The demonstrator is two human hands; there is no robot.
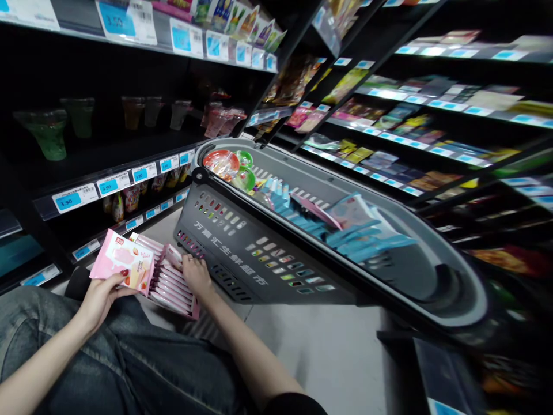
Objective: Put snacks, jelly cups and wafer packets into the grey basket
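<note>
My left hand (100, 297) pinches a pink and white snack packet (128, 262) with pictures of strawberries on it, thumb on its front. Just right of it, a row of matching pink packets (170, 285) stands packed on edge in a pink open box (195, 311), low in front of my knees. My right hand (197, 276) is closed over the far right end of this row, with its fingertips on a packet there. Part of the row is hidden behind the packet in my left hand.
A large grey shopping basket (268, 253) stands tilted in view beyond my hands, holding blue packets (367, 236) and round red and green containers (222, 163). Shelves with price tags (112, 183) and plastic cups (47, 132) line the left. More stocked shelves (458, 104) rise at right.
</note>
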